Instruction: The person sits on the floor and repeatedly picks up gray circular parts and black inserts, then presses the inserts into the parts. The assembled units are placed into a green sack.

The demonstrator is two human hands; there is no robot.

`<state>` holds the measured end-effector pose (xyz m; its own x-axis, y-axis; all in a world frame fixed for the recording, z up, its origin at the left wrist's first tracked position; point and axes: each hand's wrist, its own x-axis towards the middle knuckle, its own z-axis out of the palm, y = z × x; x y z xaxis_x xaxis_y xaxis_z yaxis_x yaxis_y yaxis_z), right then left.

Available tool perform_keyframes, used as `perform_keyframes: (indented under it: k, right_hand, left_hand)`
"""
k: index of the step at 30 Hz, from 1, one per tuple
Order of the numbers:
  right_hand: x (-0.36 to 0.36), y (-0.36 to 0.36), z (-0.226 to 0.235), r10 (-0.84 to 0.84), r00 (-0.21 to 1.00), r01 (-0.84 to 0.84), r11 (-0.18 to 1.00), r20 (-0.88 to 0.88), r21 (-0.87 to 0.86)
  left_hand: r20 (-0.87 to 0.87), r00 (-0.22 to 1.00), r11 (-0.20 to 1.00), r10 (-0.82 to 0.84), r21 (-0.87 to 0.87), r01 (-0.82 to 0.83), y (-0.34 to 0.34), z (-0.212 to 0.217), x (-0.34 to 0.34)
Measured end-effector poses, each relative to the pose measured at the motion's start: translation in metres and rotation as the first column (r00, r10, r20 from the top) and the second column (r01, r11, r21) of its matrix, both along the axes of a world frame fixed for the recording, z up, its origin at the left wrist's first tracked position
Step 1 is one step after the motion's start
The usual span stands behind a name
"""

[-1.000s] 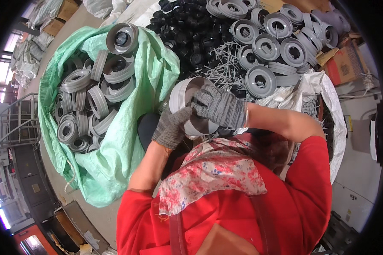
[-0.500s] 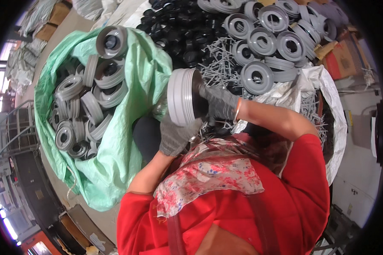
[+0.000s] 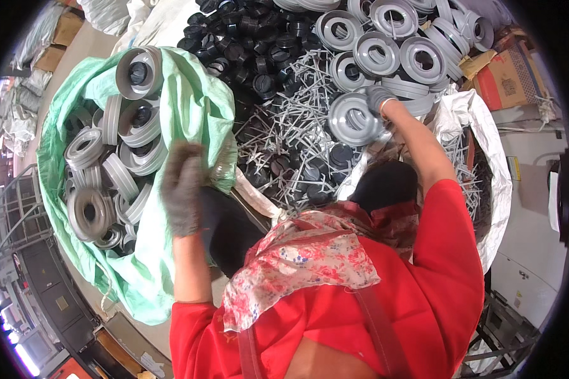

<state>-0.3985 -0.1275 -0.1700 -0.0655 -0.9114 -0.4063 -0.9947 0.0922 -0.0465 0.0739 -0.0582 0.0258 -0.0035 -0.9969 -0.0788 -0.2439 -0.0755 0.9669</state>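
My right hand (image 3: 382, 101), in a grey glove, grips the far right rim of a grey plastic ring (image 3: 339, 126) at the near edge of the ring pile. The ring is slightly tilted. My gloved left hand (image 3: 182, 192) is over the near right side of a green woven sack (image 3: 196, 95). It is blurred, holds nothing I can see, and its fingers look loosely apart. Several grey rings lie in the sack, some with black caps in their centres. One blurred grey ring (image 3: 74, 211) lies on top at the sack's near left.
Black caps (image 3: 259, 47) are heaped at the far middle, with thin grey plastic sticks (image 3: 303, 107) strewn nearer me. More grey rings (image 3: 376, 54) are stacked at the far right. A white sack (image 3: 496, 164) and a cardboard box (image 3: 509, 79) stand on the right.
The wide grey ring with a dark inside has left my hands; a blurred ring now lies in the sack. My left hand moved left; my right moved to the pile and took a ring.
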Motion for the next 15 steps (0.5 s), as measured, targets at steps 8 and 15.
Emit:
perform_keyframes:
  k: [8,15]
  right_hand:
    - [0.127,0.006,0.064,0.047,0.568,-0.096,0.995,0.821,0.009]
    - [0.099,0.024,-0.045,0.725,0.687,-0.726,0.681,0.047,0.094]
  left_hand:
    - [-0.687,0.723,0.847,0.067,0.422,0.323,0.010,-0.097,-0.081]
    - [-0.416,0.889,0.857,0.192,0.513,0.055,0.012,-0.091,-0.055]
